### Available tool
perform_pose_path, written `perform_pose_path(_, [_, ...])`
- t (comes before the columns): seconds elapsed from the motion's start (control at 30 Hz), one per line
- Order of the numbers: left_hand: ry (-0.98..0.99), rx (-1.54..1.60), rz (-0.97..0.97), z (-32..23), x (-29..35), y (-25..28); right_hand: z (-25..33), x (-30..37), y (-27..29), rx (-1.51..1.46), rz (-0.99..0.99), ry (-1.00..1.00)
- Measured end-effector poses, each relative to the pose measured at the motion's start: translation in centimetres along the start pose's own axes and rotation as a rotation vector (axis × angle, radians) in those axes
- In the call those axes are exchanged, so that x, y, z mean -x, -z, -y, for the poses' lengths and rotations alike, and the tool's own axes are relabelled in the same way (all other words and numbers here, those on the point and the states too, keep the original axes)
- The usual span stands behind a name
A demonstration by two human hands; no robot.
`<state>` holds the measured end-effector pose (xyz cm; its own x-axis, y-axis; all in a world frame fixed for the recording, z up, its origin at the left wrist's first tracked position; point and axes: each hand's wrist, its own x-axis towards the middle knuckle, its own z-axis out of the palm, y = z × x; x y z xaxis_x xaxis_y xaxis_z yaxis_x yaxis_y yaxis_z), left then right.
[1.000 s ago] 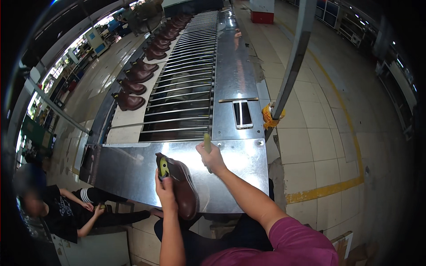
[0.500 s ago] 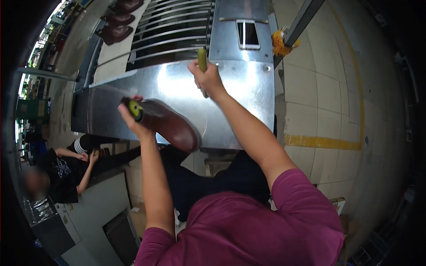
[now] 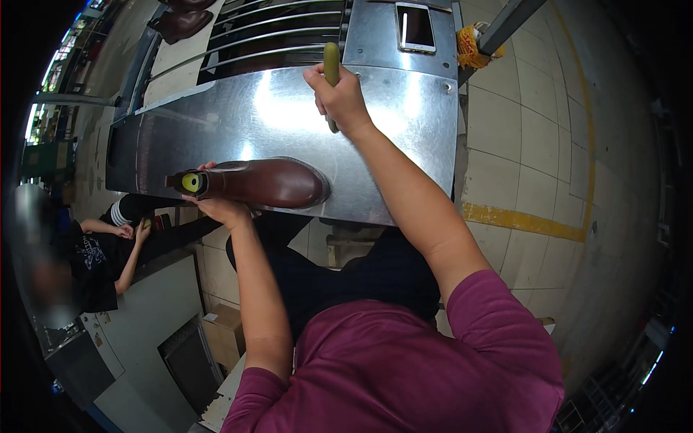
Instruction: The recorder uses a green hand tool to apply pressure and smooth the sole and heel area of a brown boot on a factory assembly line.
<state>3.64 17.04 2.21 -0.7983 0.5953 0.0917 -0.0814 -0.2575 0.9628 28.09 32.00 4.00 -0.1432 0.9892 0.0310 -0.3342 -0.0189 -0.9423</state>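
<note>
A brown leather ankle boot (image 3: pixel 278 182) lies along the near edge of the metal table (image 3: pixel 216 115), its toe to the right. A yellow-green shoe last (image 3: pixel 191 182) shows in its opening. My left hand (image 3: pixel 224 209) is closed round the boot's shaft from the near side, with some fingertips visible beyond it. Above the table, further right, my right hand (image 3: pixel 345 101) grips an olive-green stick-like tool (image 3: pixel 331 61). The tool stands nearly upright in the picture, apart from the boot, and its lower end reaches below my fingers. Its exact kind cannot be made out.
Beyond the table is a rack of metal bars (image 3: pixel 274 36), with more brown boots (image 3: pixel 180 25) at its left. A phone (image 3: pixel 415 29) lies at the far right, near a post (image 3: pixel 509 25) wrapped in orange material. A seated person (image 3: pixel 94 252) is at left.
The boot has swung from a slant to nearly level, its toe moving up in the picture, and my left hand has gone with it. My right hand keeps its grip on the stick-like tool.
</note>
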Motion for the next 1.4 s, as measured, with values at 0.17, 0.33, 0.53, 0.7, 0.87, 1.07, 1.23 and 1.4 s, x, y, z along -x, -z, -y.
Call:
perform_pose_path(0.17, [-0.164,-0.083,0.007,1.3,-0.5,0.1,-0.2,-0.5,0.3,0.022,-0.002,0.013])
perform_pose_path(0.33, [-0.104,-0.281,-0.042,-0.8,-1.7,-1.7,-0.2,-0.8,-0.1,0.039,0.003,0.018])
perform_pose_path(0.53, [-0.055,-0.697,-0.123,-4.4,-2.2,-6.2,-0.2,-0.7,-0.3,-0.019,0.028,0.012])
perform_pose_path(0.7, [-0.105,-0.653,-0.114,-4.0,-2.2,-5.0,0.2,-0.4,-0.8,0.001,0.002,-0.02])
perform_pose_path(0.87, [-0.128,-0.672,-0.148,-3.8,-2.0,-5.4,-0.1,-0.5,-0.5,-0.028,-0.004,-0.027])
perform_pose_path(1.07, [-0.143,-0.664,-0.126,-4.6,-1.5,-5.4,-0.4,-0.4,-0.6,-0.036,-0.005,-0.019])
perform_pose_path(1.23, [-0.231,-0.319,-0.119,-2.1,-1.5,-3.7,-0.1,-0.3,-0.4,-0.029,-0.014,-0.038])
perform_pose_path(1.4, [-0.018,0.422,0.204,0.7,-3.3,3.6,0.1,-0.2,-1.6,-0.013,0.006,-0.007])
